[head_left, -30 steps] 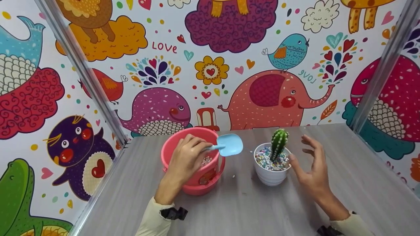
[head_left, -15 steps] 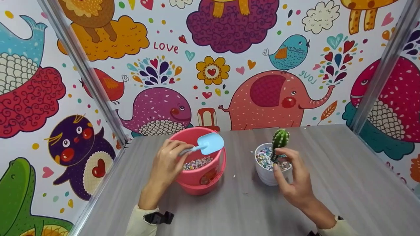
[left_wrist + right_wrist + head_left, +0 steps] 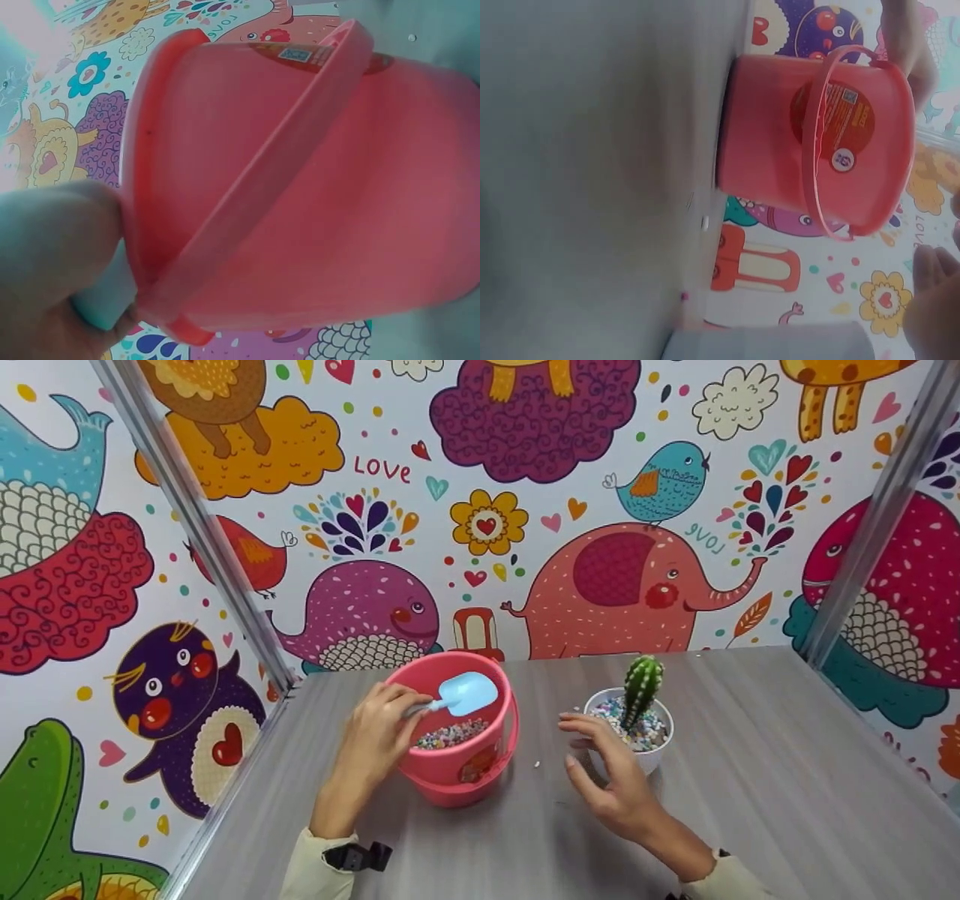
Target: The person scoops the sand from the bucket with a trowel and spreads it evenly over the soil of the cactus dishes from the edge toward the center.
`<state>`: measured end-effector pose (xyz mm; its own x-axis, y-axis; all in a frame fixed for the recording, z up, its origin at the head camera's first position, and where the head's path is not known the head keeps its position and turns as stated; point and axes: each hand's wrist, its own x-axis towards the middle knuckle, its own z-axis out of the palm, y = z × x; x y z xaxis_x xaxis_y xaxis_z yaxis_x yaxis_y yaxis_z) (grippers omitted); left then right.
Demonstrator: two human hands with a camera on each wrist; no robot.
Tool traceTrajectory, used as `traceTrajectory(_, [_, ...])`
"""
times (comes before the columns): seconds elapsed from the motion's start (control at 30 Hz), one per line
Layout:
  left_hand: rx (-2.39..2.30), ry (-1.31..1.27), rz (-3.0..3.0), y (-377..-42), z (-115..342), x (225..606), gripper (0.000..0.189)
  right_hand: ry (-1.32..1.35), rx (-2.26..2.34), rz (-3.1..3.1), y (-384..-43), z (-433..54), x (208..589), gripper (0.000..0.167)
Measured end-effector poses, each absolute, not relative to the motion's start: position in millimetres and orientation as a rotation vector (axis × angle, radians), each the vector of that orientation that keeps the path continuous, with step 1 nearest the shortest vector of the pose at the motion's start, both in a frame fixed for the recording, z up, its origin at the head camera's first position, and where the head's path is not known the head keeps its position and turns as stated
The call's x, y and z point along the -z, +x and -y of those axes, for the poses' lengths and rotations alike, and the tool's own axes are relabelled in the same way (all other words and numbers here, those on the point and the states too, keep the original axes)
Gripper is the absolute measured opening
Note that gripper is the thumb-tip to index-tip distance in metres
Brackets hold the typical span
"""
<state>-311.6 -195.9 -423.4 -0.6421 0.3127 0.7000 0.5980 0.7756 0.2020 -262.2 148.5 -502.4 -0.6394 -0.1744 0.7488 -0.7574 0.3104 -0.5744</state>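
Observation:
In the head view my left hand [image 3: 373, 735] grips the handle of a light blue toy shovel [image 3: 469, 694]. Its blade hangs over the mouth of a pink bucket [image 3: 439, 771], above small multicoloured stones [image 3: 450, 734] inside. My right hand [image 3: 619, 780] holds nothing; its fingers are spread and loosely bent at the near left side of a white pot [image 3: 651, 761], hiding part of it. A green cactus [image 3: 643, 688] stands in the pot, leaning slightly right, among similar stones [image 3: 654, 733]. The left wrist view shows my thumb close by the rim of the bucket [image 3: 315, 187].
Everything stands on a grey wood-grain table [image 3: 787, 765]. A loose white stone [image 3: 537, 763] lies between bucket and pot. Behind rises a wall printed with cartoon animals [image 3: 607, 592], with metal posts [image 3: 870, 517] at the corners. The handle of the bucket [image 3: 814, 142] hangs down its side.
My right hand has gone from the right of the pot, past the cactus, to the pot's left. My left hand has drawn the shovel leftward, bringing its blade over the bucket.

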Motion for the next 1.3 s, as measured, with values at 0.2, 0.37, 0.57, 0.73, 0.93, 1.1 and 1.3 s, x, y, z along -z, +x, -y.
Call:
traceTrajectory(0.2, [0.573, -0.675, 2.364, -311.5, 191.6, 421.3, 0.014, 0.811, -1.465, 2.133, -269.8, -132.1, 500.6, 0.052])
traceTrajectory(0.37, [0.560, -0.682, 2.379, -311.9, 186.8, 421.2, 0.013, 0.802, -1.491, 2.129, -280.8, -117.3, 498.1, 0.048])
traceTrajectory(0.57, [0.550, -0.687, 2.382, -312.1, 183.6, 421.4, 0.012, 0.727, -1.532, 2.140, -296.0, -100.2, 495.5, 0.062])
traceTrajectory(0.73, [0.526, -0.687, 2.363, -313.1, 182.0, 422.9, 0.011, 0.605, -1.614, 2.213, -306.3, -86.8, 492.4, 0.078])
traceTrajectory(0.93, [0.500, -0.669, 2.386, -312.7, 179.5, 424.2, 0.011, 0.495, -1.769, 2.252, -313.9, -73.8, 489.9, 0.072])
traceTrajectory(1.1, [0.492, -0.654, 2.409, -311.8, 178.6, 423.4, 0.011, 0.463, -1.888, 2.230, -318.7, -63.3, 489.3, 0.072])
traceTrajectory(1.3, [0.493, -0.661, 2.417, -312.2, 180.1, 421.5, 0.009, 0.498, -1.969, 2.190, -324.3, -56.5, 490.3, 0.075])
